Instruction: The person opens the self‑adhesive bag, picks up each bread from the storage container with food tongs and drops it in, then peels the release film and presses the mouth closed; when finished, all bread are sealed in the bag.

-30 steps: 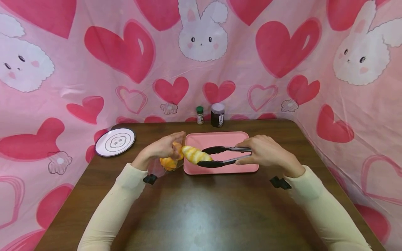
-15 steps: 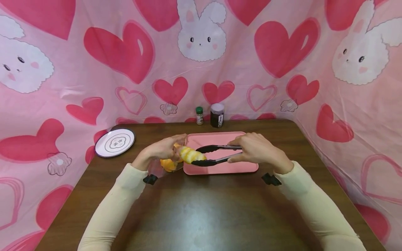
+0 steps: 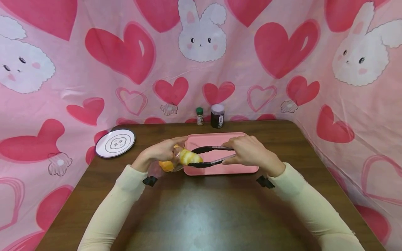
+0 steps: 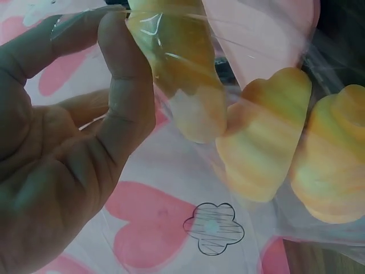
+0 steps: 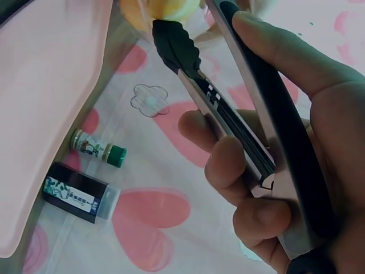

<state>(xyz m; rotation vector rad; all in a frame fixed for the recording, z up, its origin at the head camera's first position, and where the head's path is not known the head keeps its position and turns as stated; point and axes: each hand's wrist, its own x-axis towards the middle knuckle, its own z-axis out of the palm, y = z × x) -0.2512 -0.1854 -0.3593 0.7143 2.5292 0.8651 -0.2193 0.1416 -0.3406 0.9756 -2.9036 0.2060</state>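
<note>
My left hand [image 3: 160, 150] pinches the mouth of a clear plastic bag [image 4: 285, 222] between thumb and finger. Inside the bag are golden bread rolls [image 4: 265, 137]; another roll [image 4: 336, 160] shows beside them at the right edge of the left wrist view. My right hand [image 3: 249, 151] grips a pair of tongs [image 3: 216, 162] with black scalloped tips and metal arms. A yellow-and-white striped bread roll [image 3: 189, 157] lies at the tong tips, its left end within the bag's mouth. The bag's film partly covers this roll.
Beneath the tongs lies a pink tray [image 3: 232, 169] on the brown table [image 3: 201, 212]. A white plate [image 3: 105, 148] is at the back left. At the back edge stand a green-capped shaker [image 3: 200, 116] and a dark jar [image 3: 217, 118] with a pale lid.
My right hand has moved left with the tongs, carrying the striped roll off the tray's middle and into the bag's mouth. The left hand stays nearly in place, holding the bag.
</note>
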